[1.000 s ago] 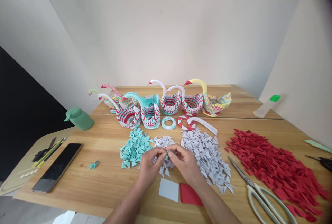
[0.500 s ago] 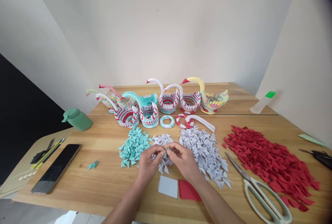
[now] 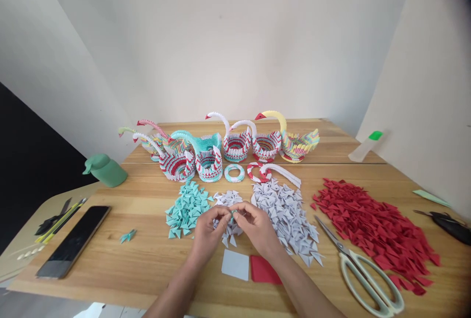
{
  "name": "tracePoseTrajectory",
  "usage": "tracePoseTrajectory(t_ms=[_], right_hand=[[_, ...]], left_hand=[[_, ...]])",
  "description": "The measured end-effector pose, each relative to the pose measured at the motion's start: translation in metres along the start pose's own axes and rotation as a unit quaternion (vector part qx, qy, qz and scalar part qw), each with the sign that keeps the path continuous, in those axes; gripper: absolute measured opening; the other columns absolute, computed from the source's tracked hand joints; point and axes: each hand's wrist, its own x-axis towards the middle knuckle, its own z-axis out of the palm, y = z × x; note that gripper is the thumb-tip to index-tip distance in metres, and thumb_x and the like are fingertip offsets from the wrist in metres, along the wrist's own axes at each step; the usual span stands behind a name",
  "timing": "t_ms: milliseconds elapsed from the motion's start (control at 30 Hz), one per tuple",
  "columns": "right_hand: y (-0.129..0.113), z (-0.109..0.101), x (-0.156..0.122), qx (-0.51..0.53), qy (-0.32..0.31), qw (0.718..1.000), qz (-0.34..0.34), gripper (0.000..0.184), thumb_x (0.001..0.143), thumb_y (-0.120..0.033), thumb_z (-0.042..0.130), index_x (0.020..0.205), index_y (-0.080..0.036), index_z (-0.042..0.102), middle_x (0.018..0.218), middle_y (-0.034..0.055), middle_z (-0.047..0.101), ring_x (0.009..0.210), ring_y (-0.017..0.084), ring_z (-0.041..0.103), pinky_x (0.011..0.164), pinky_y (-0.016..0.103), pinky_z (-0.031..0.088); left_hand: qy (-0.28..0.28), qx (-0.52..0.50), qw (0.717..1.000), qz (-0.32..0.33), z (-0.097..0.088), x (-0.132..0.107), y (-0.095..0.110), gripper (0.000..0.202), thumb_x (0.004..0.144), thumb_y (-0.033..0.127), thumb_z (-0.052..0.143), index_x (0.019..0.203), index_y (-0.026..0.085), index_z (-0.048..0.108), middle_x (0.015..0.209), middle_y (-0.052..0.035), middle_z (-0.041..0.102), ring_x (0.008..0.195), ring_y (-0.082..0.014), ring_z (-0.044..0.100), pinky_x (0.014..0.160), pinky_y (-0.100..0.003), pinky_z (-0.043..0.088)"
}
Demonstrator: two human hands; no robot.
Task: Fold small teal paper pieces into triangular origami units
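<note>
My left hand (image 3: 208, 232) and my right hand (image 3: 257, 227) meet fingertip to fingertip over a small heap of white folded paper triangles (image 3: 228, 200). Together they pinch a tiny teal folded paper piece (image 3: 232, 213) between thumbs and forefingers. A teal triangle pile (image 3: 186, 207) lies just left of the hands, a large white triangle pile (image 3: 287, 215) just right. A white paper square (image 3: 235, 264) and a red paper square (image 3: 263, 271) lie flat under my wrists.
A row of paper swans (image 3: 221, 146) and rings (image 3: 234, 172) stands at the back of the wooden table (image 3: 147, 254). Red triangles (image 3: 371, 229) and scissors (image 3: 364, 274) lie right. A phone (image 3: 75, 239), pencils, a green dispenser (image 3: 105, 171) and a small teal piece (image 3: 127, 235) lie left.
The view has drifted slightly, shifting everything a little left and down. My hands stay together on the small teal piece with only small finger movements.
</note>
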Motion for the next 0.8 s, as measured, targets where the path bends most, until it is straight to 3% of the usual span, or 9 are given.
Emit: tracePoseTrajectory(t_ms=[133, 300, 400, 633, 800], right_hand=[[0.000, 0.001, 0.000, 0.005, 0.000, 1.000, -0.004, 0.020, 0.084, -0.026, 0.056, 0.095, -0.019, 0.071, 0.084, 0.0023, 0.066, 0.070, 0.015, 0.057, 0.062, 0.025, 0.046], [-0.002, 0.000, -0.001, 0.036, -0.003, 0.999, 0.008, 0.019, 0.084, -0.028, 0.057, 0.095, -0.018, 0.071, 0.075, 0.0009, 0.063, 0.064, 0.014, 0.054, 0.057, 0.024, 0.045], [-0.002, 0.000, -0.002, 0.053, -0.011, 0.999, 0.005, 0.019, 0.085, -0.030, 0.059, 0.096, -0.019, 0.071, 0.075, 0.0010, 0.063, 0.063, 0.014, 0.054, 0.057, 0.024, 0.047], [0.001, 0.001, 0.003, 0.026, -0.005, 1.000, 0.001, 0.023, 0.085, -0.033, 0.058, 0.100, -0.020, 0.071, 0.086, 0.0040, 0.069, 0.070, 0.017, 0.060, 0.061, 0.027, 0.051], [-0.033, -0.009, -0.018, -0.012, 0.058, 0.997, -0.040, 0.025, 0.090, -0.036, 0.055, 0.105, -0.022, 0.069, 0.105, 0.0087, 0.069, 0.093, 0.024, 0.064, 0.079, 0.034, 0.053]], left_hand=[[0.005, -0.023, 1.000, -0.018, 0.000, 0.000, -0.003, 0.018, 0.084, 0.028, 0.062, 0.072, 0.016, 0.064, 0.076, -0.0036, 0.066, 0.070, -0.0142, 0.056, 0.068, -0.024, 0.044], [0.010, -0.140, 0.982, -0.127, 0.001, 0.003, -0.007, 0.029, 0.075, 0.041, 0.072, 0.085, 0.015, 0.065, 0.072, -0.0011, 0.063, 0.061, -0.0122, 0.054, 0.057, -0.022, 0.042], [-0.004, -0.151, 0.975, -0.162, 0.000, 0.005, -0.007, 0.038, 0.072, 0.049, 0.073, 0.084, 0.014, 0.065, 0.063, 0.0012, 0.059, 0.052, -0.0099, 0.048, 0.050, -0.021, 0.037], [-0.015, -0.167, 0.969, -0.179, -0.004, 0.006, -0.002, 0.038, 0.072, 0.050, 0.073, 0.071, 0.015, 0.060, 0.053, 0.0021, 0.058, 0.046, -0.0082, 0.044, 0.048, -0.020, 0.034], [0.027, -0.194, 0.965, -0.173, -0.003, 0.007, -0.003, 0.038, 0.070, 0.049, 0.074, 0.066, 0.015, 0.056, 0.050, 0.0038, 0.054, 0.046, -0.0077, 0.044, 0.049, -0.020, 0.035]])
